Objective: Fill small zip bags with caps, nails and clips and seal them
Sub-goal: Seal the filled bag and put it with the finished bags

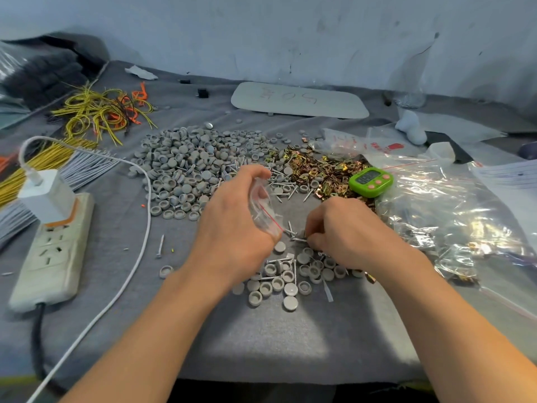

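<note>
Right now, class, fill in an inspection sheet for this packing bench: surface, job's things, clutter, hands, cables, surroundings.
Surface: grey felt-covered table, crowded.
Job's things: heap of grey round plastic caps; brass-coloured metal clips; silver nails; small clear zip bag.
Clutter: green digital timer; filled clear bags at right.
Hands: left hand grips the zip bag; right hand pinches nails beside it.
Cables: white charger cable; white power strip; yellow and orange wires.
Surroundings: pale scuffed wall.

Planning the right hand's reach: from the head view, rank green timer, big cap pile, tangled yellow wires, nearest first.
1. green timer, just beyond the right hand
2. big cap pile, ahead left
3. tangled yellow wires, far back left
</note>
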`<state>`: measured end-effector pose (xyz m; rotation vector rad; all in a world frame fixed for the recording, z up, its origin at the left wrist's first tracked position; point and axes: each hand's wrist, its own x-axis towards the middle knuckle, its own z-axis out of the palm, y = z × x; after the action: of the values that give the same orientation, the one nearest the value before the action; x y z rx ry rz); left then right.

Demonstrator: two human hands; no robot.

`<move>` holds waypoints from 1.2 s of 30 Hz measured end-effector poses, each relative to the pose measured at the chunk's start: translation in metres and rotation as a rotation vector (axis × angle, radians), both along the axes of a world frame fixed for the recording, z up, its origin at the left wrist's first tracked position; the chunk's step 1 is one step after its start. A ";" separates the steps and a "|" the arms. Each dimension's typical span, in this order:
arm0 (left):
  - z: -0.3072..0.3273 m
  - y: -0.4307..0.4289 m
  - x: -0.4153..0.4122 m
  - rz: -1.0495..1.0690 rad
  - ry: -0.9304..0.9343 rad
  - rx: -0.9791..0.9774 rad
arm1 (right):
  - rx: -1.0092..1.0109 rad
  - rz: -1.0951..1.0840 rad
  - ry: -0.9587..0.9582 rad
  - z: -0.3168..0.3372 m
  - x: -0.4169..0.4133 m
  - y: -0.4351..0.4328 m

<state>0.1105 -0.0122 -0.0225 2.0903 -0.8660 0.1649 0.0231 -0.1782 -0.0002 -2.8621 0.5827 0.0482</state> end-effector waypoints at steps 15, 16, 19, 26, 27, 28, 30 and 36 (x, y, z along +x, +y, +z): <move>-0.006 -0.017 -0.010 -0.111 0.098 0.036 | 0.276 0.118 -0.589 0.011 -0.005 0.027; -0.006 -0.016 -0.009 -0.115 0.117 0.015 | 0.365 0.115 -0.609 0.012 -0.004 0.026; -0.005 -0.012 -0.005 -0.113 0.153 -0.063 | 0.533 -0.002 -0.724 0.014 -0.003 0.018; -0.001 -0.007 0.000 -0.151 0.147 -0.177 | 0.833 -0.115 -0.347 0.005 -0.004 0.016; 0.000 -0.008 0.000 -0.156 0.137 -0.177 | 0.846 -0.090 -0.345 0.005 -0.002 0.019; 0.001 -0.009 -0.001 -0.159 0.130 -0.175 | 0.844 -0.081 -0.371 0.005 -0.001 0.021; 0.002 -0.009 -0.003 -0.170 0.137 -0.174 | 0.785 -0.094 -0.469 0.006 0.001 0.020; 0.003 -0.008 -0.001 -0.166 0.169 -0.152 | 0.775 -0.076 -0.667 0.014 0.001 0.023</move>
<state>0.1099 -0.0199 -0.0190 1.8525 -0.8911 -0.0337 0.0246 -0.1553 0.0142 -1.9315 0.4001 -0.5436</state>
